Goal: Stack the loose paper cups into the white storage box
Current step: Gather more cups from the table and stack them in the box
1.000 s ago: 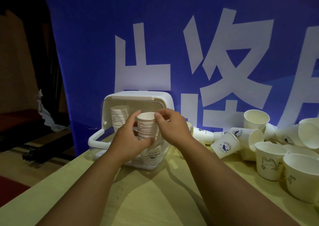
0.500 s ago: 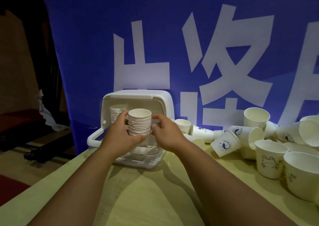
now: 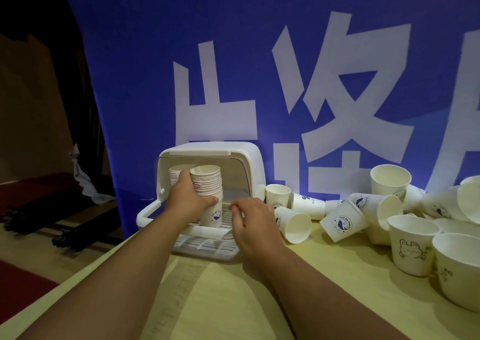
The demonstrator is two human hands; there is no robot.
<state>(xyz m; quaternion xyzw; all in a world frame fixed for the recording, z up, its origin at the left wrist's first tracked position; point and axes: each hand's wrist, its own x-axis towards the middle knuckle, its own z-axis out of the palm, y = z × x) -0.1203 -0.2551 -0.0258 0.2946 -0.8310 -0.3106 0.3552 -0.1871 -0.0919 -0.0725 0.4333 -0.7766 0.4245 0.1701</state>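
Observation:
The white storage box stands open on the table, its lid raised, a slatted tray drawn out in front. My left hand is wrapped around a tall stack of nested paper cups standing upright on the tray inside the box. A second stack stands behind it at the box's left, partly hidden. My right hand hovers just right of the stack, fingers loosely curled, holding nothing. Several loose paper cups lie and stand on the table to the right.
A blue banner with white characters hangs right behind the box and cups. The yellowish table ends at a left edge with floor and dark objects beyond. More cups, one with a rabbit drawing, crowd the right side.
Both hands carried the cup stack forward into the box and set it on the tray. My right hand has let go and dropped lower; the left still grips the stack.

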